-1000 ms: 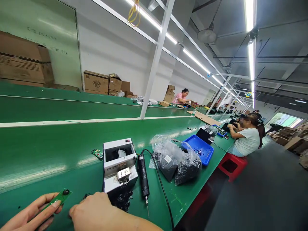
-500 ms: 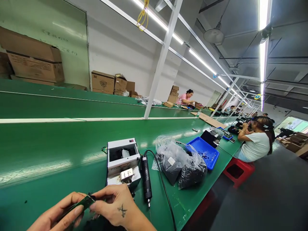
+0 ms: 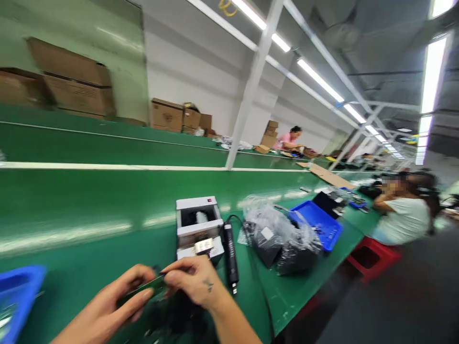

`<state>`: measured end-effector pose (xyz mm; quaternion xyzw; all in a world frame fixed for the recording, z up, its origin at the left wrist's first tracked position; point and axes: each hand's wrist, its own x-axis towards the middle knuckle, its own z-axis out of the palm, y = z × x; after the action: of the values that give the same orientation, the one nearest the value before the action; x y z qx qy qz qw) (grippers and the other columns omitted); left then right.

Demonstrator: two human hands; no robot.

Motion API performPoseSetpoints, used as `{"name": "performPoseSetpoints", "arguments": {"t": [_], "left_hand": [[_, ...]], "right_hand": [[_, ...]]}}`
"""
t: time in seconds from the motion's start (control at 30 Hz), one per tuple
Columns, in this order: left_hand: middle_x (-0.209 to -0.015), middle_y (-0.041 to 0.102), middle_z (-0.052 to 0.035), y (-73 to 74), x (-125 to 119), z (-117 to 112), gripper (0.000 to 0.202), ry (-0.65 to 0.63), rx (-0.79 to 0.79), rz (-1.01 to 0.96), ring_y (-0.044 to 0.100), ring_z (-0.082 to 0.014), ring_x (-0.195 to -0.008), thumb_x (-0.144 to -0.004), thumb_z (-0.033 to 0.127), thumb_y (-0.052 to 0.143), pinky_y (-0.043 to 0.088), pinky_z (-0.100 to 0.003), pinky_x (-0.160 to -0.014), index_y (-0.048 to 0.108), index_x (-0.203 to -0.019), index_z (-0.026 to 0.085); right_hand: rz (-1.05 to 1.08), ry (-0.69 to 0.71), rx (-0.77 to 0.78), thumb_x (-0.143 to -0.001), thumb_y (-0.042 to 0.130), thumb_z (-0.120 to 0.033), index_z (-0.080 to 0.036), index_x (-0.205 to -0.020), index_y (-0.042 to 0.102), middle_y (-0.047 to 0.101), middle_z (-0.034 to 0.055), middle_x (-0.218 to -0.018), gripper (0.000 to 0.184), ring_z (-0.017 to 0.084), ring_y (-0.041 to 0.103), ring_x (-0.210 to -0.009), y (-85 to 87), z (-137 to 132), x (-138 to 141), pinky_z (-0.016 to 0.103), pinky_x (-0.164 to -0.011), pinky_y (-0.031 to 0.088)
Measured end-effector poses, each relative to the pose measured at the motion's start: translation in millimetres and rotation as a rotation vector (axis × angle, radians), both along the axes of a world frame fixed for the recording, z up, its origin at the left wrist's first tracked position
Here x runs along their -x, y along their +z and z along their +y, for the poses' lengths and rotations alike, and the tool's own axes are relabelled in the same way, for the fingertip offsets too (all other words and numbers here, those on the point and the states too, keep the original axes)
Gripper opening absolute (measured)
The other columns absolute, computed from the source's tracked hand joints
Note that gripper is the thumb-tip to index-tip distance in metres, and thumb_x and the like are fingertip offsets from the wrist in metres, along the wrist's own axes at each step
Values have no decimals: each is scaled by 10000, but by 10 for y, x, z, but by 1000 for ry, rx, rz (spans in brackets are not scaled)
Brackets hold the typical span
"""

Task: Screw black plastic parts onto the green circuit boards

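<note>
**A:** You hold the green circuit board between both hands, just in front of the white screw feeder.

**B:** Both hands are clamped on it. Your left hand grips the end farther from the screw feeder, thumb on top. Your right hand pinches the end nearer to it.

**A:** The view is blurred, so the parts on the board cannot be made out.

**B:** Your electric screwdriver lies just right of the screw feeder, with its tip pointing toward you.

**A:** Farther right of the screw feeder sit the clear plastic bags of dark parts. The blue tray lies beyond them.

**B:** Well to the left of the screw feeder, a blue bin shows at the edge of the view. Far to the right of it, past the tray, a co-worker sits on a red stool.
</note>
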<state>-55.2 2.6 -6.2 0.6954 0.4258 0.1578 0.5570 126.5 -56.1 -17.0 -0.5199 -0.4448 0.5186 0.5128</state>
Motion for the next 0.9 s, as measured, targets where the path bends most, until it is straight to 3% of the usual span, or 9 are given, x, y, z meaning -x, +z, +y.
{"name": "performPoseSetpoints", "arguments": {"t": [0.03, 0.13, 0.27, 0.4, 0.9], "left_hand": [[-746, 566, 35, 95, 0, -69, 445, -69, -10, -72, 481, -144, -647, -740, 706, 529, 437, -259, -625, 598, -872, 287], [-748, 537, 27, 271, -42, -201, 314, -95, -46, -185, 488, -108, -632, -810, 508, 589, 426, -231, -626, 548, -867, 202], [-825, 567, 10, 202, -53, -164, 276, -77, -38, -253, 523, -84, -596, -805, 405, 630, 434, -222, -600, 540, -918, 170], [-864, 598, -8, 138, -46, -183, 248, -69, -64, -261, 545, -90, -635, -819, 373, 635, 438, -218, -607, 562, -939, 169], [-973, 657, -37, 202, -34, -202, 244, -156, -214, -208, 580, -134, -800, -832, 312, 627, 459, -249, -753, 624, -1031, 172]], "right_hand": [[-16, 9, 3, -586, 722, -722, -140, -895, 772, 644, 24, -632, 661, 140, 602, -570, 31, -47, -20, 301, -639, 542], [-53, 43, 1, -695, 689, -661, -137, -868, 773, 686, 59, -700, 558, 158, 623, -635, 34, -117, -131, 304, -673, 541], [-98, 93, -9, -776, 673, -559, -158, -909, 769, 724, 86, -825, 433, 178, 650, -724, -94, -28, -269, 302, -727, 543], [-188, 136, -57, -761, 700, -518, -173, -833, 773, 692, 68, -711, 359, 179, 620, -669, -79, -55, -324, 288, -662, 523], [-187, 178, -48, -770, 654, -586, -178, -711, 714, 665, 80, -704, 416, 177, 608, -583, -111, -66, -379, 318, -598, 546]]}}
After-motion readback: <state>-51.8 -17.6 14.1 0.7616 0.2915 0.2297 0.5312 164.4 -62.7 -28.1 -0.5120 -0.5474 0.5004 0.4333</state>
